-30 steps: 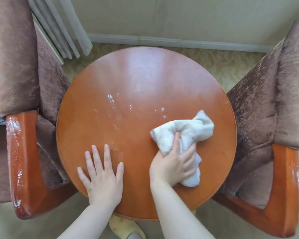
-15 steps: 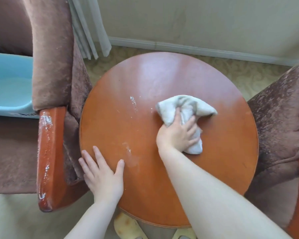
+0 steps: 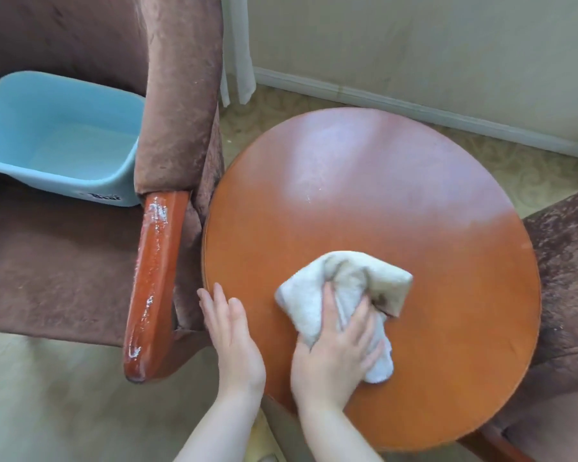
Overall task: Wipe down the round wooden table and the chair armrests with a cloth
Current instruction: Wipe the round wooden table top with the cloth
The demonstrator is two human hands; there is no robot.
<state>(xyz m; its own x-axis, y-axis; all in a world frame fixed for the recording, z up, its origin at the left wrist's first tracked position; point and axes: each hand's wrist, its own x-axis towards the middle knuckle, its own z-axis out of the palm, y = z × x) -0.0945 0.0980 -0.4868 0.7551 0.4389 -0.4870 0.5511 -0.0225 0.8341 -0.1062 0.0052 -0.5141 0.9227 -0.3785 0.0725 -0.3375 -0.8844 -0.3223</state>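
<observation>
Pressing down on one crumpled off-white terry cloth (image 3: 344,295), the right hand (image 3: 334,358) had its fingers spread across the fabric, which lay on the near part of the single round orange-brown wooden table (image 3: 447,261). The left hand (image 3: 234,341) rested flat at the table's near-left edge, fingers held close together. Two brown velvet armchairs flanked the table: one on the left (image 3: 64,261) and one on the right (image 3: 568,278) (only partly in view). One glossy wooden armrest (image 3: 154,278) showed wet streaks. One light blue plastic basin (image 3: 57,135) sat on the left seat.
</observation>
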